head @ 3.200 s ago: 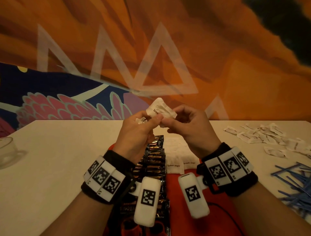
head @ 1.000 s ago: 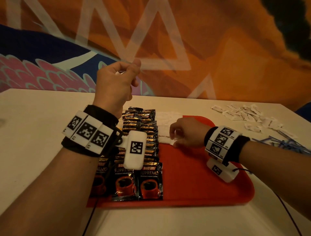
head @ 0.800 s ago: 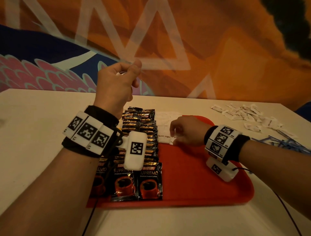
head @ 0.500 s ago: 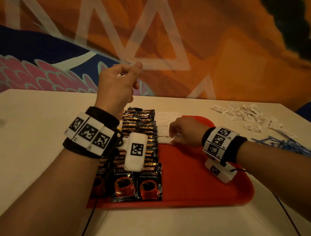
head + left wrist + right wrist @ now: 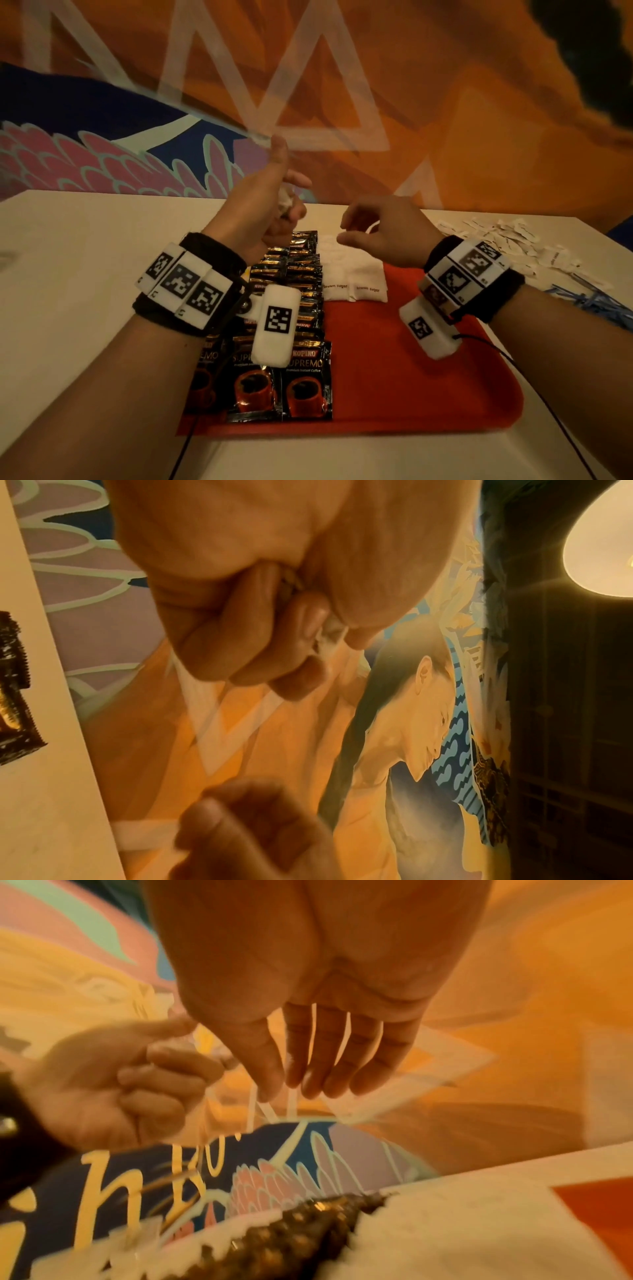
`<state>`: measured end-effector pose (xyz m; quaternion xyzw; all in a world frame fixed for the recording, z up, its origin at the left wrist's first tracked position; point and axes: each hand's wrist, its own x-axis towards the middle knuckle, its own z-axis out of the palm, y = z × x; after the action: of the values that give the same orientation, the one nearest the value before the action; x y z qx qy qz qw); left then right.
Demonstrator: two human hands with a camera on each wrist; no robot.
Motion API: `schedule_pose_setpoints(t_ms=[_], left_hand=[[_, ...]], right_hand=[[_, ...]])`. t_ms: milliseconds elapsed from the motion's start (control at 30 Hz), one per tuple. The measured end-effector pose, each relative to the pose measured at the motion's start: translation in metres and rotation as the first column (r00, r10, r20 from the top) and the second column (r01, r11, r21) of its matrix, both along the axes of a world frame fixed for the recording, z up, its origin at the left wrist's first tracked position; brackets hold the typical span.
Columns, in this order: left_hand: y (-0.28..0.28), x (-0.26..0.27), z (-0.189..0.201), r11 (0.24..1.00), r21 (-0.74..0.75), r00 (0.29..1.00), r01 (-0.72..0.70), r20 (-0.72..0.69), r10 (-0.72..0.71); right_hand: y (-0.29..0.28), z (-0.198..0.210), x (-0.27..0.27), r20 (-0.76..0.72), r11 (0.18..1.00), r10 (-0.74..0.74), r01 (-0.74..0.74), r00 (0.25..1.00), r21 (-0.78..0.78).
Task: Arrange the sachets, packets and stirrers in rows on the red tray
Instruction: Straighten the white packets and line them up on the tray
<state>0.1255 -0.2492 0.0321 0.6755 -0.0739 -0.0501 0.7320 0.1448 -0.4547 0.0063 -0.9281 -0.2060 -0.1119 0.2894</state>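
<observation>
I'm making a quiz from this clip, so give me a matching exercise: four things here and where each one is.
Things:
1. coffee packets
2. brown sugar sachets
3. blue stirrers
4. crumpled white sachets

Places:
A. table, right of the red tray
B. tray's left side
C. in the left hand
D. tray's far middle

Pairs: 1-B, 2-D, 3-A, 4-C

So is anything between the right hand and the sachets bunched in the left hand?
Nothing visible. The right hand hangs open above the brown sugar row, beside the left hand gripping the white sachets, with only air between.
</observation>
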Motion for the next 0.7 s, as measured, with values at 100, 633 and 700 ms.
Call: schedule_pose_setpoints(t_ms=[100, 633, 700], left_hand=[[-0.004, -0.001, -0.003, 0.999, -0.019, 0.998, 0.043, -0.045, -0.044], [-0.006, 0.002, -0.009, 0.979, -0.003, 0.974, 0.205, -0.094, -0.204], [-0.008, 0.002, -0.009, 0.980, -0.019, 0.975, 0.196, -0.103, -0.197]], right_hand=[[0.016, 0.013, -0.003, 0.067, 0.984, 0.036, -0.048, 0.997, 0.174], [0.046, 0.014, -0.012, 0.036, 0.677, 0.160, -0.136, 0.986, 0.723], [0.043, 0.015, -0.012, 0.031, 0.683, 0.182, -0.149, 0.983, 0.715]])
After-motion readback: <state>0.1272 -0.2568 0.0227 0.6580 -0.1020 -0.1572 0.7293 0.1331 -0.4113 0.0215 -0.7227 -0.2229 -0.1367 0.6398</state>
